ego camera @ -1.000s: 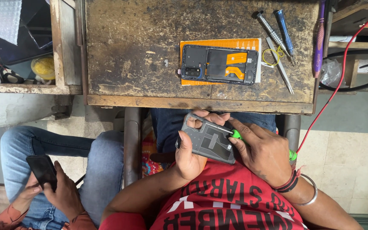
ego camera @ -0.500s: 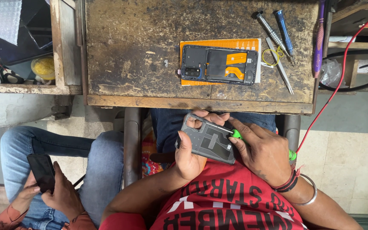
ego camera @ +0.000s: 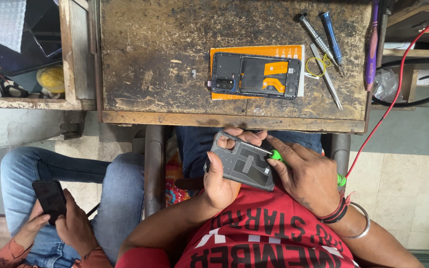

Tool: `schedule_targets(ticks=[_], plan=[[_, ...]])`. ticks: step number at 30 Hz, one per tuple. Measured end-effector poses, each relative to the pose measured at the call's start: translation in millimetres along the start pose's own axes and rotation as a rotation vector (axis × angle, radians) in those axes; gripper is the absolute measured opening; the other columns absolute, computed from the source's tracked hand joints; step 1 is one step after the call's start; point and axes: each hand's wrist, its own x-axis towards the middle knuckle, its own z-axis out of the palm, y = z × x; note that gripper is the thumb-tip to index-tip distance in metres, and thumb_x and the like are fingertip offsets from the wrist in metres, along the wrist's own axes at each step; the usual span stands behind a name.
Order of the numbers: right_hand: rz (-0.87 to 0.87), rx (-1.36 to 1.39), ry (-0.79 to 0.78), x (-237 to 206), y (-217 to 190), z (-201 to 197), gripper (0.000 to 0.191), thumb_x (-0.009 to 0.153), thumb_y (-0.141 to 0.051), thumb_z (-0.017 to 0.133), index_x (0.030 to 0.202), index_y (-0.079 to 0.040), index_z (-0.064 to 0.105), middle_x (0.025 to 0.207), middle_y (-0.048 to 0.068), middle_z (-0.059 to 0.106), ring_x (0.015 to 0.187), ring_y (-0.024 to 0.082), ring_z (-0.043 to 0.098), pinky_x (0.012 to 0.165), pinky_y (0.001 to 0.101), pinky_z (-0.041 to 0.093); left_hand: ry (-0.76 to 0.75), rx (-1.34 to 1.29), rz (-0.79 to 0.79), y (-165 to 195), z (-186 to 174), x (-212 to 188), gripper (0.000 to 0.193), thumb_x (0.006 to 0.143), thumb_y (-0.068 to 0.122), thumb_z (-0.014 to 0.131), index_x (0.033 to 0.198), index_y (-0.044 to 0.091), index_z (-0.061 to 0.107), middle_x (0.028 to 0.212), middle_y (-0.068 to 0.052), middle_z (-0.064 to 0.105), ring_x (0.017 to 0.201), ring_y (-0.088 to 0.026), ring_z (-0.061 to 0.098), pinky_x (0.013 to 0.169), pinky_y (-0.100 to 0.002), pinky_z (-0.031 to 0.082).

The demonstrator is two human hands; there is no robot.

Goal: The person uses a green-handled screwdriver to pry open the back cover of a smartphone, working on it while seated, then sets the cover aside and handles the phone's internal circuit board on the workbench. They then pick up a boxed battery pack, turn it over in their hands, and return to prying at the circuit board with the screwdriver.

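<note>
Head view, looking straight down. Left hand grips a grey phone back cover, fingers wrapped over its far end, thumb along the near left edge; cover sits tilted, held over the lap, below the front edge of the bench. Left grip closed firmly on the cover. Right hand sits just right of the cover, closed round a green-handled tool; green tip touches the cover's right edge, other green end pokes out past the wrist. Forefinger lies along the tool toward the cover. Right wrist carries dark bands and a metal bangle.

Beyond both grips, up on the bench: an opened phone body, dark with an orange patch inside, lying flat on an orange card. Right of that, well apart from the hands: two screwdrivers, one silver-handled, one blue-handled, tweezers and a yellow rubber band touching them. Purple pen-like tool at the bench's right edge. Red wire runs from upper right down toward the right hand's side.

Far left of the left grip: another person in jeans, seated, two hands on a black phone. Upper left, a wooden shelf with a yellow tape roll and bubble wrap.
</note>
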Motion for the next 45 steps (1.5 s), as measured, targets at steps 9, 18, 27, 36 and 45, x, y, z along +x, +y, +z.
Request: schedule_targets(ticks=[9, 18, 27, 36, 45], plan=[[0.012, -0.023, 0.004, -0.5, 0.2, 0.7, 0.042, 0.093, -0.036, 0.068, 0.129, -0.015, 0.071, 0.088, 0.007, 0.073, 0.071, 0.029, 0.07, 0.063, 0.0407, 0.055, -0.011, 0.009, -0.004, 2.4, 1.3, 1.9, 0.066, 0.113, 0.059, 0.034, 0.148, 0.004, 0.036, 0.137, -0.018, 0.057, 0.143, -0.034, 0.047, 0.126, -0.05, 0.032], [0.011, -0.027, 0.02, 0.2, -0.5, 0.1, 0.041, 0.094, -0.035, 0.067, 0.13, -0.016, 0.07, 0.091, 0.007, 0.074, 0.072, 0.031, 0.07, 0.063, 0.041, 0.055, -0.01, -0.006, -0.017, 3.3, 1.9, 2.3, 0.066, 0.112, 0.059, 0.035, 0.148, 0.004, 0.036, 0.137, -0.017, 0.056, 0.144, -0.034, 0.046, 0.127, -0.05, 0.031], [0.003, -0.02, 0.022, -0.4, 0.0, 1.1, 0.041, 0.094, -0.035, 0.067, 0.13, -0.015, 0.07, 0.09, 0.008, 0.073, 0.072, 0.03, 0.07, 0.062, 0.0405, 0.055, -0.015, -0.005, -0.023, 2.5, 0.4, 1.4, 0.065, 0.112, 0.059, 0.036, 0.148, 0.005, 0.036, 0.137, -0.017, 0.057, 0.145, -0.034, 0.045, 0.126, -0.05, 0.032], [-0.065, 0.079, 0.048, 0.0, 4.2, -2.3, 0.042, 0.09, -0.03, 0.073, 0.128, -0.012, 0.071, 0.083, 0.009, 0.071, 0.065, 0.028, 0.068, 0.059, 0.0389, 0.053, -0.016, -0.019, 0.0, -0.4, 1.1, 2.1, 0.063, 0.113, 0.057, 0.036, 0.149, 0.005, 0.035, 0.148, -0.021, 0.053, 0.146, -0.033, 0.044, 0.131, -0.05, 0.026], [-0.078, 0.017, 0.057, 2.2, 8.0, -5.3, 0.045, 0.086, -0.034, 0.076, 0.128, -0.017, 0.073, 0.082, 0.008, 0.071, 0.062, 0.026, 0.066, 0.057, 0.0385, 0.052, 0.031, -0.035, -0.069, 4.6, -4.2, 5.0, 0.064, 0.114, 0.054, 0.034, 0.15, 0.001, 0.039, 0.149, -0.021, 0.054, 0.148, -0.035, 0.048, 0.13, -0.051, 0.033]])
